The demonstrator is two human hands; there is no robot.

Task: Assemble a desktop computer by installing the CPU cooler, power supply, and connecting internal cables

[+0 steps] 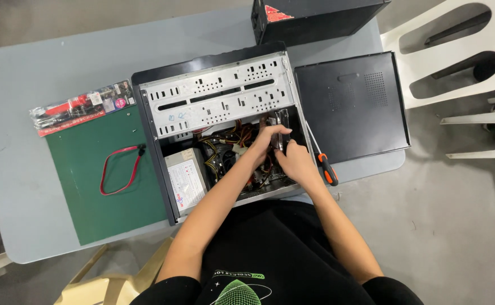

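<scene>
Left hand point(266, 140) reaches into the open computer case point(219, 127), fingers curled around a small metal-framed part point(279, 129) near the drive bays; grip looks closed on it. Right hand point(296, 161) just beside, fingers bent against the same part; whether it grips, cannot tell. Orange-handled screwdriver point(322, 160) lies on the case's right edge. Black side panel point(352, 104) further right. Green mat point(95, 186) to the left carries a red cable point(120, 169).
</scene>
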